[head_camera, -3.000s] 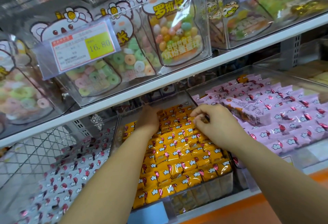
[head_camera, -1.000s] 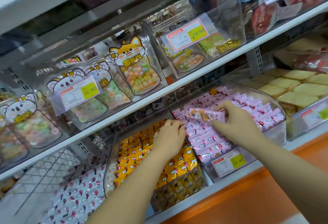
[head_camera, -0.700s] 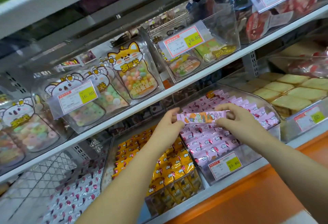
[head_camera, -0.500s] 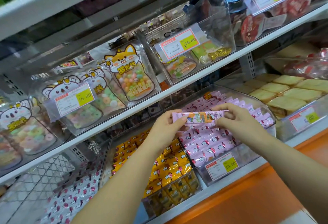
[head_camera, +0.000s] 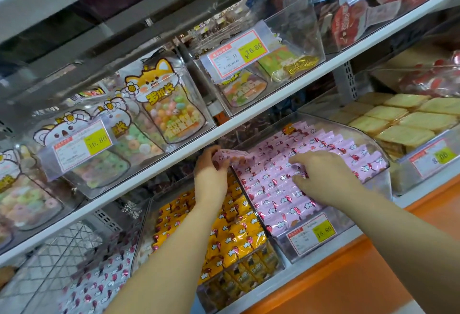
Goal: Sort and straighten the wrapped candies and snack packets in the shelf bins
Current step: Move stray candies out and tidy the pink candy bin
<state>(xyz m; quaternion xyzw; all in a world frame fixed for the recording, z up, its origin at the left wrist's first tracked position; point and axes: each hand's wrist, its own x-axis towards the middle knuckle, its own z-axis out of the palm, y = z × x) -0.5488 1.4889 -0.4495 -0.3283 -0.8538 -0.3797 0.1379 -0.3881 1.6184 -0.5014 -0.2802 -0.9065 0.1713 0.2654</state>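
Observation:
A clear bin (head_camera: 380, 184) on the lower shelf is packed with rows of pink wrapped candies (head_camera: 333, 149). My left hand (head_camera: 211, 171) holds a long pink snack packet (head_camera: 234, 158) by its left end at the bin's back left corner. My right hand (head_camera: 321, 176) lies on the pink candies in the middle of the bin, fingers bent and touching the wrappers. To the left, a second clear bin holds yellow wrapped candies (head_camera: 231, 234).
A bin of white wrapped candies (head_camera: 99, 286) sits at the lower left. Pale cake packets (head_camera: 403, 124) fill a bin on the right. The upper shelf (head_camera: 249, 119) carries candy pouches and price tags. An orange ledge (head_camera: 348, 283) runs along the front.
Both hands held the long packet above the pink bin. Now my right hand has let it go and dropped onto the pink candies; my left hand carried the packet back and left.

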